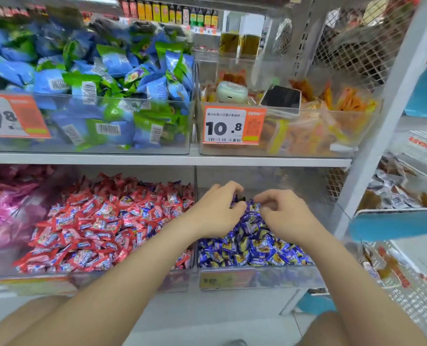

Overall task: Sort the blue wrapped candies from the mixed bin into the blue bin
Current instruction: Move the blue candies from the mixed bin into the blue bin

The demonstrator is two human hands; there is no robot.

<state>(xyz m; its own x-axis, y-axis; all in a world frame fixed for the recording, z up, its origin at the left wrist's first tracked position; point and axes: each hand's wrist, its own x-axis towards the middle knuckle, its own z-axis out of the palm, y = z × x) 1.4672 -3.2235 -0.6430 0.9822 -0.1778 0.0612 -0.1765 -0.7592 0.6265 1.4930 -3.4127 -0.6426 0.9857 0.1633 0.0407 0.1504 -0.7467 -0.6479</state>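
On the lower shelf a clear bin (257, 277) at the right holds a heap of blue wrapped candies (247, 248). To its left stands the mixed bin (122, 280), full of red candies (100, 231) with some blue ones among them. Both my hands are over the back of the blue heap. My left hand (216, 211) has its fingers curled around a few blue candies at its fingertips. Facing it, my right hand (282, 214) pinches the blue wrappers at the top of the heap.
The upper shelf carries a bin of blue and green packets (102, 96) and a bin of orange snacks (327, 121) with a 10.8 price tag (233, 126). Pink packets (5, 206) lie at the lower left. A side rack (402, 201) stands at the right.
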